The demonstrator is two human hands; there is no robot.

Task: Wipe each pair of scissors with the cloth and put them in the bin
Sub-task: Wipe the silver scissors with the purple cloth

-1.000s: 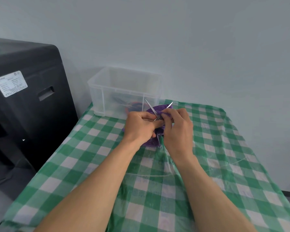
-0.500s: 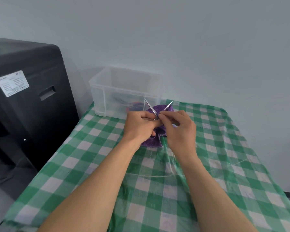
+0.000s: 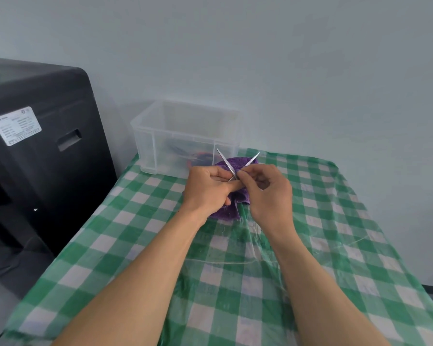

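Note:
A pair of silver scissors [image 3: 226, 161] stands with its blades spread in a V, tips up and away from me. My left hand [image 3: 208, 188] grips the scissors low down, its fingers curled round the hidden handles. A purple cloth [image 3: 235, 163] lies bunched under and behind both hands. My right hand [image 3: 269, 193] pinches the scissors with thumb and forefinger near the pivot. The clear plastic bin [image 3: 185, 126] stands just behind, at the table's far left corner, with several scissors dimly visible inside.
The table wears a green and white checked cloth [image 3: 335, 245] under a clear plastic film. A black cabinet [image 3: 40, 151] stands close against the table's left side. A pale wall runs behind the bin.
My right hand has drawn back a little toward me and to the right, opening a gap under its fingers. The blades stay spread and my left hand holds still.

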